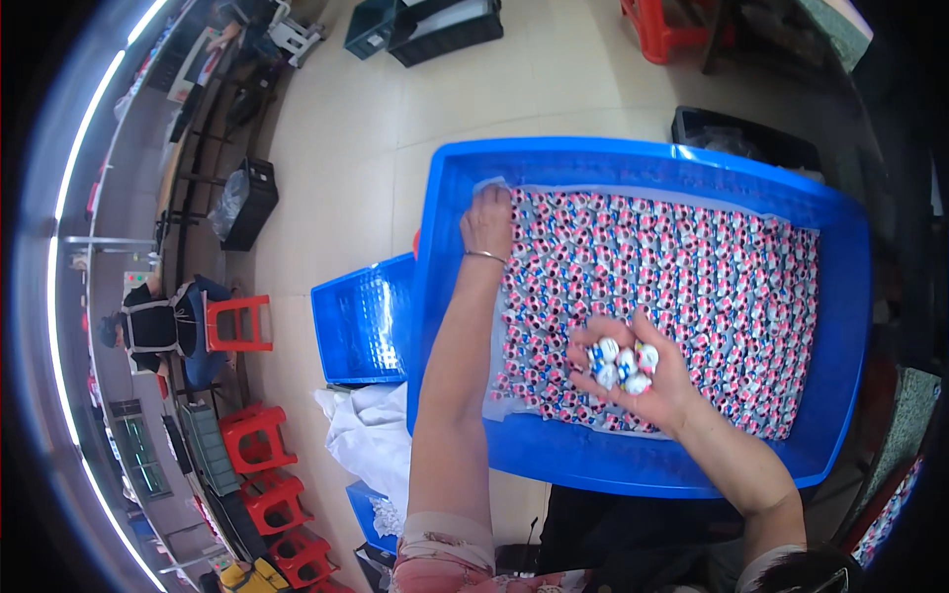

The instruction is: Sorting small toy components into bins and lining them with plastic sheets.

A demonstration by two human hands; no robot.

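A large blue plastic bin (633,148) stands before me, lined with a pale sheet (506,407). Rows of small painted figurines (692,287), pink, white, blue and dark, cover most of it. My right hand (664,381) is cupped palm up over the near part of these rows. Several loose white-and-blue figurines (608,371) lie in its palm, with the fingers curled round them. At the far left corner of the rows, my left hand (486,225) reaches down to the sheet's edge. Its fingers are bent close together, and their tips are hidden.
A smaller blue bin (361,326) and white cloth or sheeting (371,430) are left of the large bin. Black crates (445,35) sit on the floor at the back. Red stools (255,440) line the left, where a seated person (163,321) is at a bench.
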